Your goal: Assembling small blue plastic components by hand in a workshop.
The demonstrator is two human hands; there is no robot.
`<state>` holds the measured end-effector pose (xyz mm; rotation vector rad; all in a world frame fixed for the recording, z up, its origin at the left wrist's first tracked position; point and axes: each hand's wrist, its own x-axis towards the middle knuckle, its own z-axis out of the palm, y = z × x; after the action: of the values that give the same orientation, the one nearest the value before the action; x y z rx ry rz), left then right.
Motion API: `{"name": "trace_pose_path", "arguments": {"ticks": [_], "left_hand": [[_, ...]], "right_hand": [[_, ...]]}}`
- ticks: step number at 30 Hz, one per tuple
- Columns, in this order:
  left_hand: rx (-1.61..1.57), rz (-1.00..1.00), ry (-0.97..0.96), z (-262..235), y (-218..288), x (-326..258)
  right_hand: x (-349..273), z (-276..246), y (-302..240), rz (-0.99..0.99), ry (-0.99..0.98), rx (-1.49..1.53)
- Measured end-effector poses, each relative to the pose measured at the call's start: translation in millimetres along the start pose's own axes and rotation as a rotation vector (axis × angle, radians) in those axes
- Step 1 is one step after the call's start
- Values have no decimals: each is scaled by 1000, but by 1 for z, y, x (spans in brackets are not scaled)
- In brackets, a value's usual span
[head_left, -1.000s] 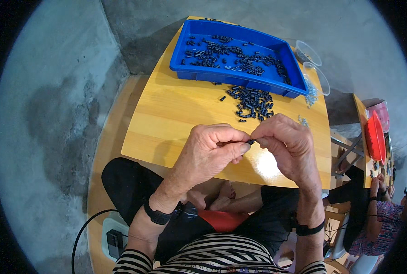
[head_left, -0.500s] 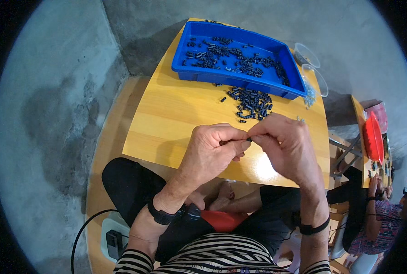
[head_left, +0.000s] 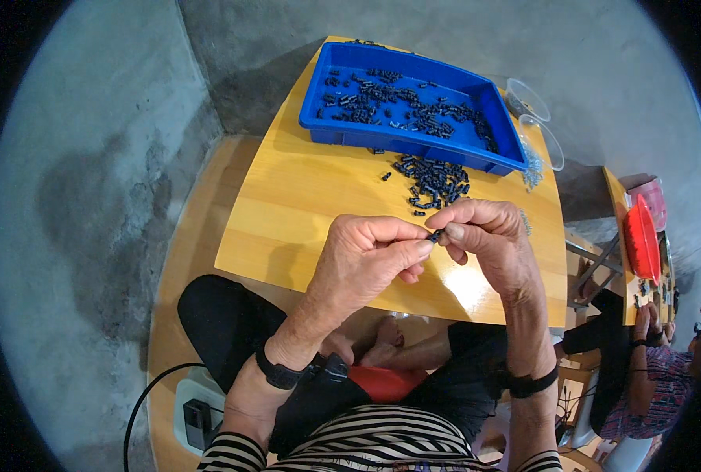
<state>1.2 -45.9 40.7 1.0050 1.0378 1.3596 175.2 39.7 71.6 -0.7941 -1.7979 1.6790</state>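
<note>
Over the near part of the table, a small dark cylindrical plastic part (head_left: 434, 236) sits between my two hands. My left hand (head_left: 366, 256) pinches it between thumb and index finger. From the other side my right hand (head_left: 488, 236) has its thumb and bent fingers closed at the part's upper end. The fingertips partly cover it, so its details are hard to see. Just beyond my hands lies a loose pile of similar black parts (head_left: 437, 182), in front of a blue tray (head_left: 402, 141) that holds many more.
The yellow wooden table (head_left: 287, 204) stands against a grey wall. Clear plastic tubs (head_left: 551, 145) and small translucent bits (head_left: 532, 173) are at its right edge. Farther right, another person's hands (head_left: 648, 318) are at a second table with a red basket (head_left: 641, 236).
My right hand has turned, its fingers more open to view and the thumb shifted. More of the dark part shows between the fingertips. My left hand stays nearly in place.
</note>
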Motion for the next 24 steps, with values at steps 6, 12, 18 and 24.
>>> {"name": "trace_pose_path", "arguments": {"ticks": [6,12,18,24], "left_hand": [[-21,-9,3,0,-1,0],[-52,13,11,2,-4,0],[-77,34,59,7,-11,1],[-62,51,79,8,-20,4]], "right_hand": [[2,2,1,-34,19,-22],[0,9,5,-83,72,-86],[-9,29,24,-342,327,-341],[-8,36,27,-516,388,-610]]}}
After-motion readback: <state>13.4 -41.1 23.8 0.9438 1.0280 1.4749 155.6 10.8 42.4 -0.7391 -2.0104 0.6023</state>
